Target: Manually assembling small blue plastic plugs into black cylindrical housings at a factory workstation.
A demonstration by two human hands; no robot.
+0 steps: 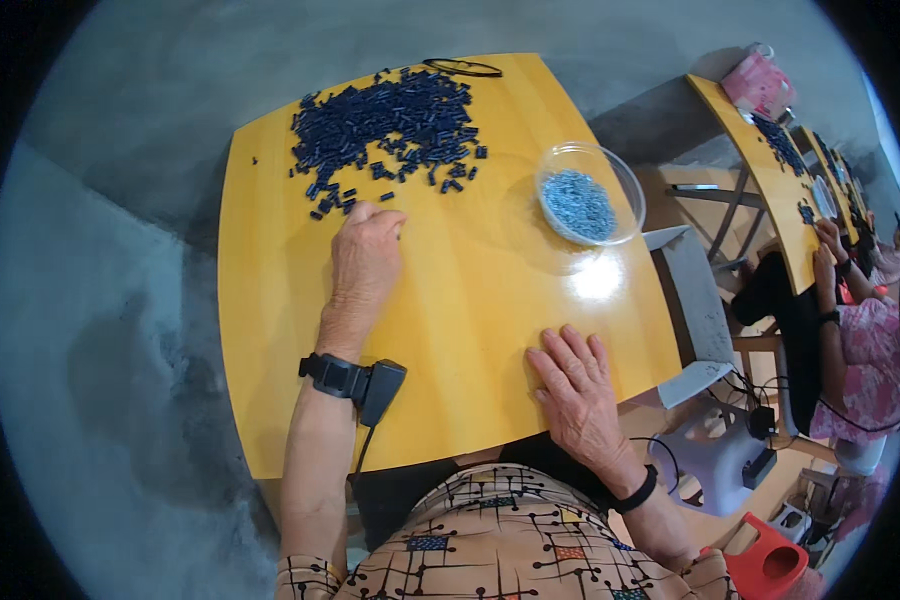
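A heap of small dark blue pieces [390, 125] covers the far part of a yellow wooden table [450, 300]. My left hand [365, 250] reaches up to the near edge of the heap, fingers curled on the tabletop beside a few loose pieces; whether it grips one I cannot tell. My right hand [575, 385] lies flat on the table near its front right edge, fingers spread, holding nothing. A clear glass bowl [625, 180] with small grey-blue bits [578, 205] stands at the table's right side, well beyond my right hand.
A pair of dark-framed glasses [462, 67] lies at the table's far edge. To the right stands a second yellow table [760, 170] with more dark pieces, where another person's hands [828, 250] work. A grey chair [695, 300], cables and a red object [765, 565] sit lower right.
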